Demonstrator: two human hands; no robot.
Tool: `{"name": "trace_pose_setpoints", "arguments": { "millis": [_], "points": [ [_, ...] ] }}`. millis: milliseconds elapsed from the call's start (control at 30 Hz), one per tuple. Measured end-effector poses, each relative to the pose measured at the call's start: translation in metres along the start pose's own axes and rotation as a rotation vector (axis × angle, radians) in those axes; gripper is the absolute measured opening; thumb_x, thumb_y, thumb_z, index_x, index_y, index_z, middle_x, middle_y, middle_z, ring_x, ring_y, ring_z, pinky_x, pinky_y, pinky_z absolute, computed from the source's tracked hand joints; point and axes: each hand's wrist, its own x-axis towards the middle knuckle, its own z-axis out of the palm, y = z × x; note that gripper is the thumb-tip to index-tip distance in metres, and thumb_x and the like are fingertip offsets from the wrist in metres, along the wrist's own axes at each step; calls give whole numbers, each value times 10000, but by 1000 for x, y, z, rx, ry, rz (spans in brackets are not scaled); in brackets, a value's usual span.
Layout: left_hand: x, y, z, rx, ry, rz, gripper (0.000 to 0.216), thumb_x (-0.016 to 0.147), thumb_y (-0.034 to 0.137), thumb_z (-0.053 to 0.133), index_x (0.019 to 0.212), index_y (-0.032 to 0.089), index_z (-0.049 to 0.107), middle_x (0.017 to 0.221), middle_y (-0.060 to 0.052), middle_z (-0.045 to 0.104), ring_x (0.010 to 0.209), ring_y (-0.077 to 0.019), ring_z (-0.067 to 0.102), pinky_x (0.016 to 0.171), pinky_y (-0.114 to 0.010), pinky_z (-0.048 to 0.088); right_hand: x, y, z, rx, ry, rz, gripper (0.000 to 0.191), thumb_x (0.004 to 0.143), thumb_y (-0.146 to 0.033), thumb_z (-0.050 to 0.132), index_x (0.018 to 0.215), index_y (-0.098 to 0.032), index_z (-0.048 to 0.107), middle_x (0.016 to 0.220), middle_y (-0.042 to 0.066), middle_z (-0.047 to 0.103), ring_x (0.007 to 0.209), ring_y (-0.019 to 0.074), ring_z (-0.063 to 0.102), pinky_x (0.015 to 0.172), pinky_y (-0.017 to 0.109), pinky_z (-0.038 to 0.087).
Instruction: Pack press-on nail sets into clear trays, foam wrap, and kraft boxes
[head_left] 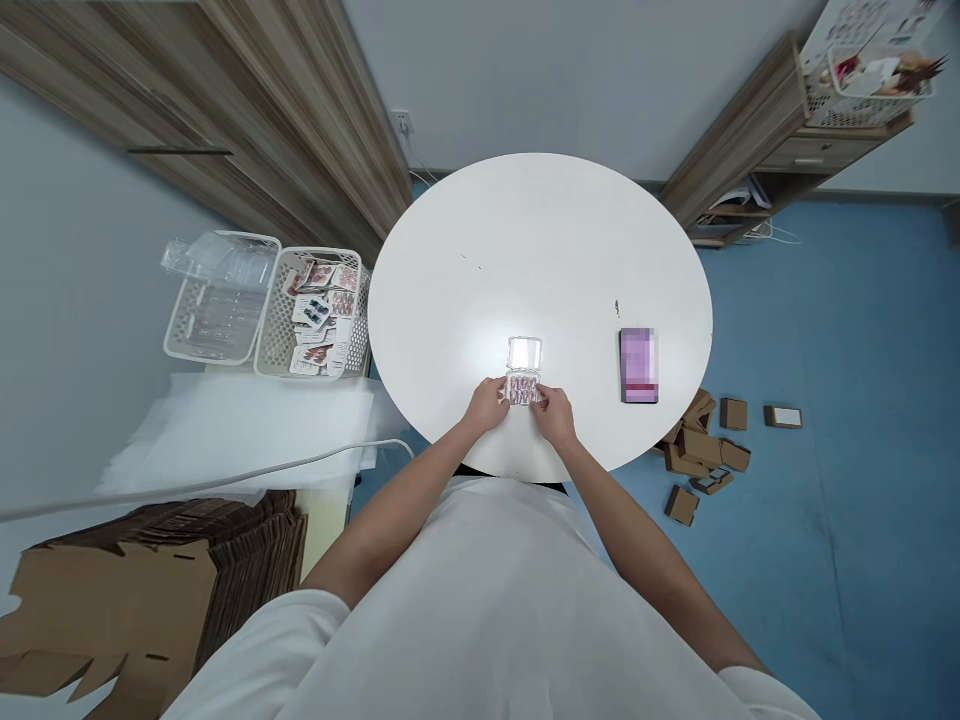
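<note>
White fabric shirt (510,600) foremost, left hand (487,405) and right hand (555,412) gripped opposite sides of a clear plastic hinged case (523,376), apparently filled, its lid (525,353) unclosed, near the white round tabletop (536,230)'s front edge.

Left hand (487,404) and right hand (553,413) hold small clear case (525,353) at opposite sides, near person's edge of white table (525,240). Lid open, on far side; colored pieces (523,388) in base. Purple item (638,362), blurred, on table at right, well apart. Left of table: white basket (358,325) with printed cards (315,312). Small cardboard boxes (700,447) on floor, right.
</note>
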Motion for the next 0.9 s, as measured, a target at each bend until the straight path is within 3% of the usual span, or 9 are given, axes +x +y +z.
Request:
{"name": "trace_pose_setpoints", "arguments": {
  "millis": [133, 367, 567, 733, 900],
  "points": [
    [4, -8, 5, -54, 65, -83, 395, 698, 191, 571, 1086, 140, 516, 888, -51, 578, 698, -125, 550, 729, -266, 443, 3, 2, 2, 22, 27, 39, 412, 714, -233, 485, 1123, -184, 503, 971, 60, 552, 704, 147, 528, 743, 326, 433],
    [9, -8, 5, -24, 64, -99, 349, 714, 194, 577, 1057, 154, 524, 853, -36, 588, 709, -124, 556, 715, -263, 448, 8, 1, 2, -35, 37, 73, 380, 721, -252, 488, 1096, -191, 502, 902, 31, 573, 706, 140, 532, 703, 305, 432],
    [2, -6, 1, -72, 65, -138, 363, 736, 227, 565, 1091, 155, 533, 992, -69, 598, 811, -138, 574, 781, -273, 445, 9, 4, -4, -29, 9, 68, 403, 714, -251, 511, 1110, -181, 508, 991, 55, 577, 719, 127, 551, 750, 307, 453],
    [-3, -8, -4, -263, 77, -207, 349, 743, 219, 554, 1082, 137, 561, 1033, -98, 616, 912, -158, 581, 838, -279, 432, 33, 5, -19, 126, 60, 93, 357, 711, -241, 523, 1063, -186, 549, 1006, 49, 616, 851, 136, 581, 835, 295, 441],
    [0, -9, -1, -326, 119, -219, 317, 724, 188, 565, 1036, 140, 589, 1017, -95, 629, 896, -157, 591, 829, -282, 445, 62, -3, -23, 134, 70, 165, 350, 712, -324, 544, 1033, -186, 560, 905, 39, 658, 827, 155, 603, 773, 295, 461]
  ]
}}
